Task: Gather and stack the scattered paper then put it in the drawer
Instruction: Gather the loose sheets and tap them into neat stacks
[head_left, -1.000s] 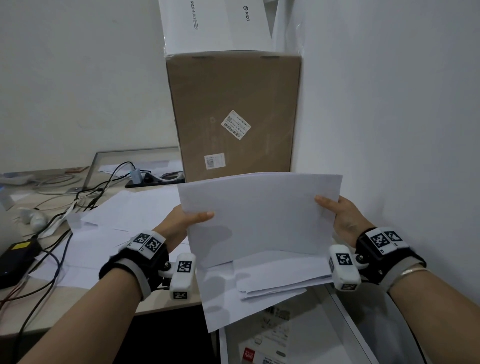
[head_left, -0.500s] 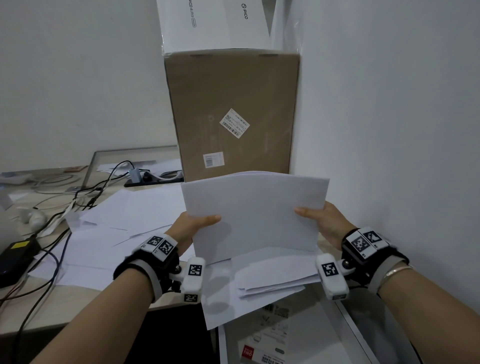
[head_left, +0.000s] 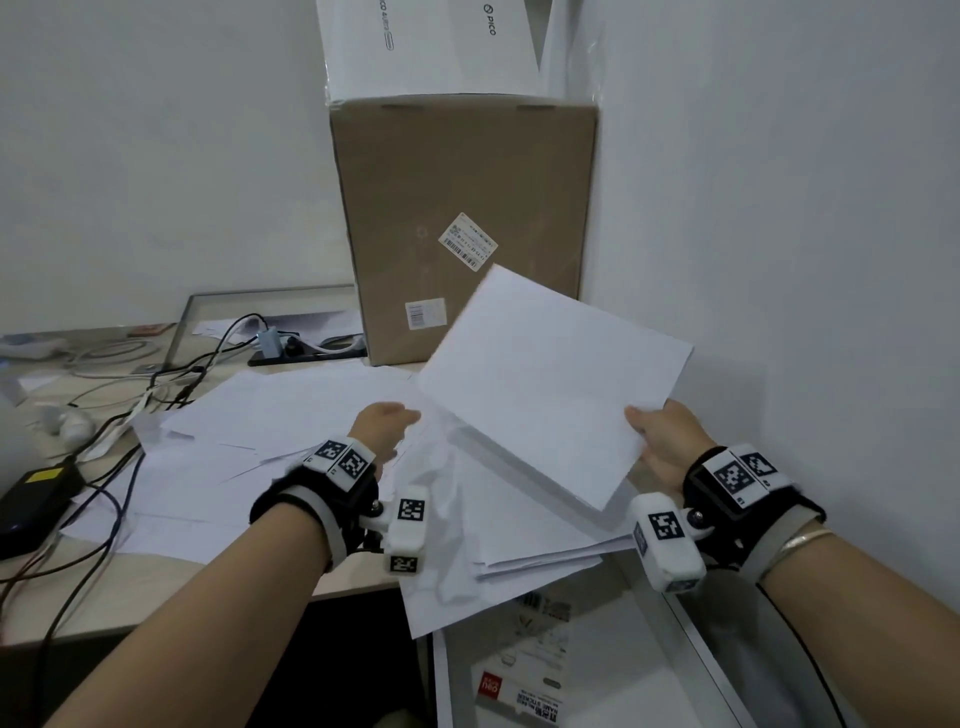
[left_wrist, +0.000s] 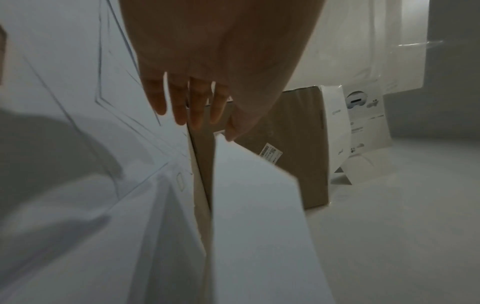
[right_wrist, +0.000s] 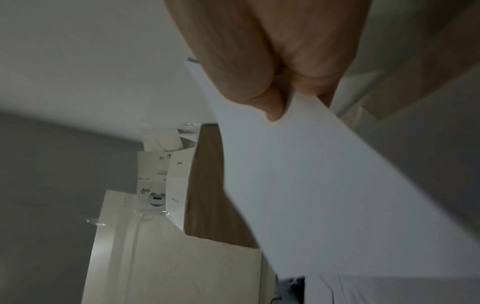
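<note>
While the right hand (head_left: 662, 441) pinches the near right edge of a gathered stack of paper (head_left: 550, 379), thumb on top and fingers beneath, the sheets tilt up above the desk (head_left: 104, 597), probably so they stay together and clear of the rest. The left hand (head_left: 384, 426) holds nothing: in its wrist view the fingers (left_wrist: 182, 102) are straight and spread, palm down over the loose sheets (head_left: 270, 415) scattered across the desk to the left, apparently placed to collect more. Another small pile (head_left: 519, 540) hangs over the near desk edge below the lifted stack. The drawer (head_left: 597, 665) stands pulled out at the near right, already holding a printed packet (head_left: 519, 696); it looks ready to take the paper. A cardboard box (head_left: 462, 228) stands at the far side against the wall, with cables (head_left: 104, 467) trailing on the left.
</note>
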